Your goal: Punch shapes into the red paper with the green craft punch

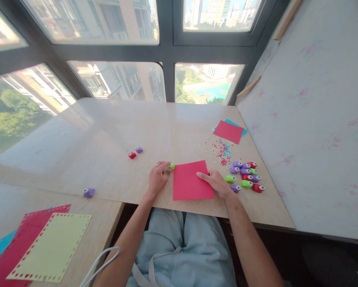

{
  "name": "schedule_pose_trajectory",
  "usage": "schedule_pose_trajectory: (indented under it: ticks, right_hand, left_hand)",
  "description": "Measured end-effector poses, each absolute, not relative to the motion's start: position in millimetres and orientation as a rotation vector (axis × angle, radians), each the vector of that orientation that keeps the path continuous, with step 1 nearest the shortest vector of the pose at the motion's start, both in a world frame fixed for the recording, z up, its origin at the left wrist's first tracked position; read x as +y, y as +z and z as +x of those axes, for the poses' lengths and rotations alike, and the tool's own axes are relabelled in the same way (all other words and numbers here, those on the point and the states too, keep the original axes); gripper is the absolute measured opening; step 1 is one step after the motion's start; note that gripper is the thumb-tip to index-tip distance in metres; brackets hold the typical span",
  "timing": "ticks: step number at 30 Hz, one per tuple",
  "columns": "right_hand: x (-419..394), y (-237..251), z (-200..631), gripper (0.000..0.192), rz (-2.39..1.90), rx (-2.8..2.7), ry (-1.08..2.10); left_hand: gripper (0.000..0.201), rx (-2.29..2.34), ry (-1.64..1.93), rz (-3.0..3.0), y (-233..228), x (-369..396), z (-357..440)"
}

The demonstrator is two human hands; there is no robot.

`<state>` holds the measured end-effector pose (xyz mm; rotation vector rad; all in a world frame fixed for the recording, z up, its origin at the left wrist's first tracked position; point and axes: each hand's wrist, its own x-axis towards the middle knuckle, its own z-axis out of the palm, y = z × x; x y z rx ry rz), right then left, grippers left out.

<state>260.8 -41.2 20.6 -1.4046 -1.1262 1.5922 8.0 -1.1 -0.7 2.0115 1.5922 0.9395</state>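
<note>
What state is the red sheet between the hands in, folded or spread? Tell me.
Spread: the red sheet shows one broad face, no crease visible, with the right hand's thumb on top.

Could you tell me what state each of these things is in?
Front red sheet: held by right grip, no holes showing.
Green craft punch: in left grip, at the sheet's left edge.
Yellow sheet: punched along its edges.
Left-side red sheet: punched, partly covered.
Blue sheet: mostly covered.
Confetti: loose, scattered.
Paper stack: askew.
Punches at right: clustered, unheld.
Punch pair: unheld, close together.
Lone purple punch: unheld.
</note>
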Motion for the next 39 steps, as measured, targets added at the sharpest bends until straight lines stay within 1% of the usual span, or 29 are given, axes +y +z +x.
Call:
schedule_pose_trajectory:
  ticks: [14,26,31,39]
  right_hand:
    - [-32.2,22.8,252.5,0.048,-1.427,-1.225,1.619]
    - [-30.4,23.0,249.7,0.04,-1.448,-1.172,1.561]
    - [-32.5,25.5,249.1,0.042,-1.522,-1.153,1.4]
    - [-31.7,25.6,248.7,0.043,-1.609,-1.227,1.397]
  left_hand:
    - [0.025,1.573,0.913,2.116,-3.6,0.3,9.0]
    - [0.026,1.534,1.038,1.979,-0.9,-7.6,6.8]
    - [0.024,1.535,1.07,1.931,-0.2,-8.2,6.6]
    - [0.023,1.553,1.032,1.929,3.7,-9.1,6.7]
